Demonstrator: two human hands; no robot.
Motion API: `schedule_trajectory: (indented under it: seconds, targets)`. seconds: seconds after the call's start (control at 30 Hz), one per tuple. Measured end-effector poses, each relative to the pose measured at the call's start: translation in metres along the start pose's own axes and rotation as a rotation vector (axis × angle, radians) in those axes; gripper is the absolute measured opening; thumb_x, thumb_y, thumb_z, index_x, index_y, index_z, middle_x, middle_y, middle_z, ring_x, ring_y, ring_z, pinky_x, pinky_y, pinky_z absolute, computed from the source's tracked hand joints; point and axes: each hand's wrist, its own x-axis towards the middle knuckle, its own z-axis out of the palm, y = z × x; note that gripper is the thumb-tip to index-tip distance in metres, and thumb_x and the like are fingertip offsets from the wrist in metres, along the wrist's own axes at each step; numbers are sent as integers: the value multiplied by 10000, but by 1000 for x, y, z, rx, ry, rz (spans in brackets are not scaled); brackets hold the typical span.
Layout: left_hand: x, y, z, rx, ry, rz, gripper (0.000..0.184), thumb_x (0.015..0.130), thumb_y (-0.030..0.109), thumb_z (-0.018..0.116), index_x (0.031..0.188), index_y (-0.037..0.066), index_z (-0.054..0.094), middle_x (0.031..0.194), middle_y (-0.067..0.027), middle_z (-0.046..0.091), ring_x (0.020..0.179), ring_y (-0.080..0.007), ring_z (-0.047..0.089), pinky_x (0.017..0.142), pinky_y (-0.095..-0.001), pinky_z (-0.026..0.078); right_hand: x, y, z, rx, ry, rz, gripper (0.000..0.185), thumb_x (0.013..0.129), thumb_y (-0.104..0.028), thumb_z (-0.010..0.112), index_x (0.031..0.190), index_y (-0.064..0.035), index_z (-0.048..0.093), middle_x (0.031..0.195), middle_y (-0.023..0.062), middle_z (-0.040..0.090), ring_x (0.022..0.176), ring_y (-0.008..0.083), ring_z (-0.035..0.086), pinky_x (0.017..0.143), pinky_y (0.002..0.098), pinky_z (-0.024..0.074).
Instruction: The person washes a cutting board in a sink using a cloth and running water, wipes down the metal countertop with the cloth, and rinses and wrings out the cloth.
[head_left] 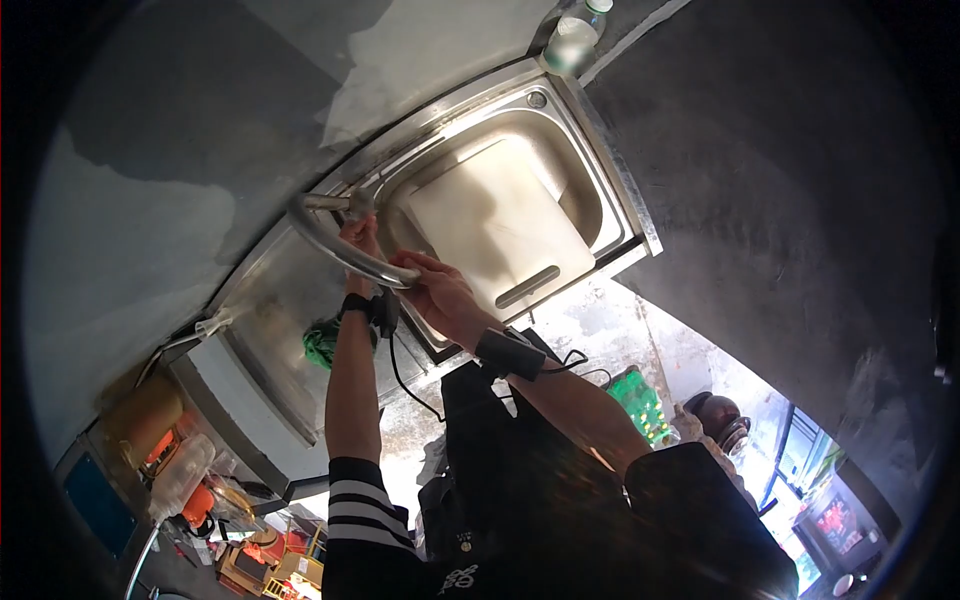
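A curved metal faucet [325,238] arches over the left side of the sink. My left hand [362,238] is closed at the faucet's base, partly hidden behind the spout. My right hand [440,290] has its fingers closed around the outlet end of the spout. Inside the steel sink [610,225] lies a white cutting board [500,220], tilted, with its slotted handle toward me and that end over the front rim. Dark bands with a cable circle both wrists.
Left of the basin is a steel drainboard [270,310] with a green mesh bundle [322,342]. A clear bottle [575,40] stands at the sink's far right corner. Low on the right are a green tray [640,405] and a brown pot [718,420]. Bags and boxes lie lower left.
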Motion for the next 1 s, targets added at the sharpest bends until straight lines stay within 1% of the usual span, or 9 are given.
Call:
schedule_trajectory:
  seconds: [0.1, 0.2, 0.37, 0.5, 0.53, 0.6, 0.67, 0.77, 1.0]
  targets:
    - [-9, 11, 8, -28, 126, -155, 35, 837, 19, 693, 843, 31, 661, 897, -94, 673, 829, -162, 643, 803, -299, 558, -2, 4, -4, 29, -57, -14, 247, 952, -39, 498, 1173, 58, 552, 1109, 149, 608, 1009, 222, 625, 897, 304, 552]
    - [-13, 17, 12, 105, 91, -121, 152, 902, 176, 660, 955, 35, 640, 894, -55, 630, 825, -128, 601, 791, -270, 498, -6, 0, -2, 0, -69, -27, 253, 948, -26, 496, 1183, 54, 543, 1129, 146, 595, 1020, 220, 619, 915, 300, 542]
    - [-24, 42, 0, 314, -75, -57, 239, 880, 138, 672, 1093, 44, 625, 973, -61, 637, 920, -145, 604, 836, -301, 495, -3, -11, -30, -230, -99, -1, 302, 905, 16, 535, 1206, 42, 544, 1143, 138, 604, 1037, 216, 612, 925, 301, 515]
    - [-59, 143, -5, 745, -308, 6, 346, 848, 59, 665, 1188, 64, 603, 1041, -90, 639, 980, -182, 610, 877, -338, 480, 36, -15, -167, -1077, 279, -444, 374, 865, 12, 460, 1221, 11, 579, 1152, 148, 637, 1048, 237, 623, 890, 306, 487]
    - [-73, 179, -2, 598, -337, -104, 360, 838, 45, 665, 1192, 62, 602, 1051, -104, 640, 982, -202, 616, 873, -338, 481, -2, -45, -128, -1580, 478, -329, 413, 862, -17, 428, 1246, -45, 579, 1188, 145, 629, 1065, 260, 623, 904, 314, 481]
    - [-89, 246, 17, 462, -337, -125, 369, 821, 31, 670, 1184, 56, 607, 1055, -120, 647, 969, -223, 629, 850, -333, 489, -7, -50, -168, -1376, 512, -545, 407, 840, -11, 478, 1225, -74, 595, 1201, 125, 628, 1069, 238, 625, 882, 331, 500]
    - [-99, 291, 34, 488, -277, 41, 359, 808, 28, 681, 1161, 50, 617, 1043, -123, 656, 941, -227, 642, 813, -324, 504, -24, -71, -172, -1431, 539, -456, 387, 838, -24, 491, 1206, -72, 600, 1184, 151, 629, 1090, 263, 614, 906, 345, 501]
    - [-90, 305, 48, 640, -258, 246, 254, 798, 46, 700, 1051, 46, 671, 940, -111, 684, 834, -214, 664, 731, -307, 519, -30, -91, -202, -1423, 547, -487, 306, 845, -31, 534, 1134, -35, 635, 1113, 144, 664, 1018, 244, 652, 891, 328, 507]
    - [-62, 294, 72, 647, -271, 171, 96, 773, 63, 730, 866, 39, 719, 773, -92, 693, 692, -178, 667, 644, -288, 511, -48, -92, -200, -1426, 522, -514, 251, 828, -25, 539, 1041, -31, 672, 960, 115, 702, 917, 207, 673, 820, 313, 521]
